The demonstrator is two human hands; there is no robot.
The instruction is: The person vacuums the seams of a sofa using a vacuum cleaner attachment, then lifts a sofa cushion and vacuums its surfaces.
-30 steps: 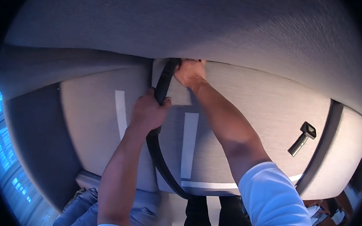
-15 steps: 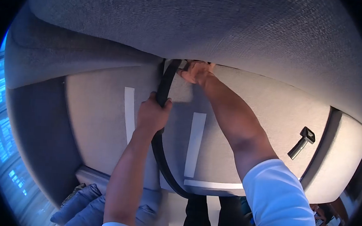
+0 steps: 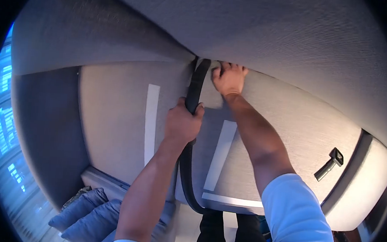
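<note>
The left hand is closed around a black hose, smooth above the fist and apparently ribbed below a collar. Its upper end stands at the seam where seat meets backrest, near a corner; its lower length curves down past the seat's front edge. Just beside that upper end, the right hand rests at the same seam, fingers bent (whether they pinch any fabric, I cannot tell).

The backrest is grey, woven and finely grained; the seat cushions are flat, broad and paler. On them lie straight, matte pale strips. Well to the right sits a dark nozzle, with a squarish head on a round neck. Soft, blue-grey pillows lean together at lower left.

Counted: one hose, one nozzle, two seat cushions, three pale strips in plain sight, and at least two blue-grey pillows.
</note>
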